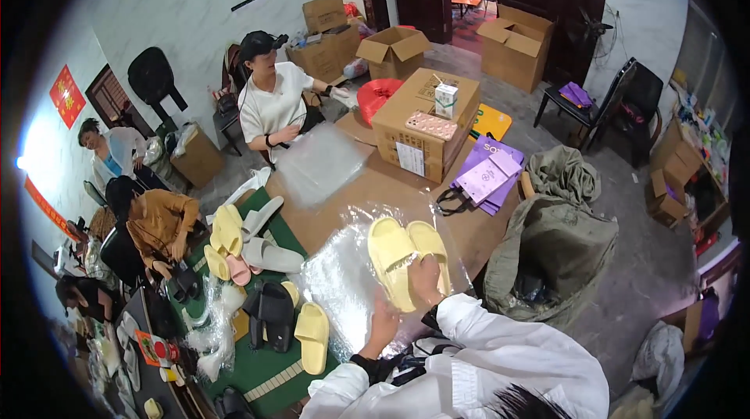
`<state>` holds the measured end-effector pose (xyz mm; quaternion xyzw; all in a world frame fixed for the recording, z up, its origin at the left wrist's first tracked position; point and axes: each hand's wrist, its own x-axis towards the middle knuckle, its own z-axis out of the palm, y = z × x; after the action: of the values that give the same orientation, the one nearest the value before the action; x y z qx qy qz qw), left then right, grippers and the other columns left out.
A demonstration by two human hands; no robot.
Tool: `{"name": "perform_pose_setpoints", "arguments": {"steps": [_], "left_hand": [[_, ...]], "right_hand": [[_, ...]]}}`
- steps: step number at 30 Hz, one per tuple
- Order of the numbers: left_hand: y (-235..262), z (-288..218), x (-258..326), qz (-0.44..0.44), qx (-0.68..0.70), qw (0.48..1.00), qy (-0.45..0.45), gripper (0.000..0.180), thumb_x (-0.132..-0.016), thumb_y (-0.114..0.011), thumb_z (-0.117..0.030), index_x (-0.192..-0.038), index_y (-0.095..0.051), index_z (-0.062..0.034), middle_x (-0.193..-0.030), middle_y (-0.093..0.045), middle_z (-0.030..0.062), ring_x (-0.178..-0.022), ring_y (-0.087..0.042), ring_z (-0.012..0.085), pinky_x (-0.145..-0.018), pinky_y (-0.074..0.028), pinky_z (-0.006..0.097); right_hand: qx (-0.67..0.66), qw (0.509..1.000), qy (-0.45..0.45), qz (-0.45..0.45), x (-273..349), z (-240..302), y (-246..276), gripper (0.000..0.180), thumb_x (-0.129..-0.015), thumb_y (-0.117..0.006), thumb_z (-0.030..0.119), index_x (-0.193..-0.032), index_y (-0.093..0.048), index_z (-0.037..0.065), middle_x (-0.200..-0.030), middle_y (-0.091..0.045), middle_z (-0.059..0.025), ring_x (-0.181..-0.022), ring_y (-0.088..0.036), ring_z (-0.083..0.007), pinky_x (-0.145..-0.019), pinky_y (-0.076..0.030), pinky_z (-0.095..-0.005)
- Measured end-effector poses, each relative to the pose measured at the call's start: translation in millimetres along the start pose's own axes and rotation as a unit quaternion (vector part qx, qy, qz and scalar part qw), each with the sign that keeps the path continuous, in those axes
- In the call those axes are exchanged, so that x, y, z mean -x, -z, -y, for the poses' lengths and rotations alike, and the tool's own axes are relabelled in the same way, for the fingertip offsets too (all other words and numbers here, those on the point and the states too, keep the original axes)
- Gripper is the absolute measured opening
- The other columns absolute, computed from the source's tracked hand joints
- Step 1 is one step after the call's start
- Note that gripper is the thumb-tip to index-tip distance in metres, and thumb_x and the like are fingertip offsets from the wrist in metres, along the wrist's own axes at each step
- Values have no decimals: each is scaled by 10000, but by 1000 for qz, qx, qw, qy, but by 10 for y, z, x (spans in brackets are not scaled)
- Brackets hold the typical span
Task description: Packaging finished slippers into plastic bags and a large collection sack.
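A pair of pale yellow slippers [406, 257] lies side by side on a clear plastic bag [344, 282] spread over the brown table [351, 200]. My right hand [426, 278] presses on the near end of the slippers and grips them. My left hand [383, 324] rests on the clear plastic bag just below the left slipper, fingers bent on the film. Both my sleeves are white.
Left of the bag lies a heap of slippers on a green mat [262, 364]: yellow [312, 335], black [273, 313], grey [269, 255], pink. A cardboard box [422, 118], purple bags [488, 173] and an olive sack [551, 251] stand around. A person in white [273, 103] sits across the table; others sit at left.
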<state>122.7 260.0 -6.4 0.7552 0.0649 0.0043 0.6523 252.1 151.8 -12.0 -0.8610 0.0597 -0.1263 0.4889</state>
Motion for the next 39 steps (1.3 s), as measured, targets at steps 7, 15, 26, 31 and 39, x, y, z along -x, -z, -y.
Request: {"name": "perform_pose_setpoints", "arguments": {"steps": [7,15,26,31,39], "left_hand": [[-245,-79,-146,171,209,919,286,678,-837,-426,95,-1392,-64,-49,-1101,-511,247,-862,-612,307,-771,-521,382],[-219,-621,-852,80,440,870,208,476,-851,-434,48,-1288,-248,10,-1094,-520,232,-978,-575,309,-912,-470,378],[-946,-995,-801,210,354,882,231,428,-834,-456,53,-1234,-325,-22,-1106,-518,186,-945,-587,263,-788,-529,348],[-734,-1063,-703,272,187,911,247,377,-846,-458,6,-1210,-362,-23,-976,-575,150,-822,-616,221,-708,-544,303],[-14,-770,-242,149,222,927,261,411,-902,-436,-159,-1279,-386,-3,-1041,-605,143,-855,-594,178,-781,-483,288]], "right_hand": [[102,976,-48,186,-699,147,-7,353,-784,-562,262,-898,-563,-72,-864,-573,-277,-785,-567,-416,-717,-450,-461],[-128,948,28,289,-520,312,584,288,-816,-585,239,-912,-611,-31,-723,-611,-129,-611,-570,-184,-562,-459,-307],[-625,557,-428,341,-606,-265,1343,458,-924,-422,379,-1235,-399,44,-1181,-489,-170,-981,-551,-298,-756,-498,-459],[-583,569,-518,261,-591,-729,753,317,-895,-461,163,-1164,-453,-5,-1067,-540,-151,-880,-573,-268,-738,-501,-398],[-550,713,-380,213,-964,-358,600,268,-852,-386,0,-1113,-437,-34,-987,-554,-174,-840,-600,-260,-723,-525,-344]]}}
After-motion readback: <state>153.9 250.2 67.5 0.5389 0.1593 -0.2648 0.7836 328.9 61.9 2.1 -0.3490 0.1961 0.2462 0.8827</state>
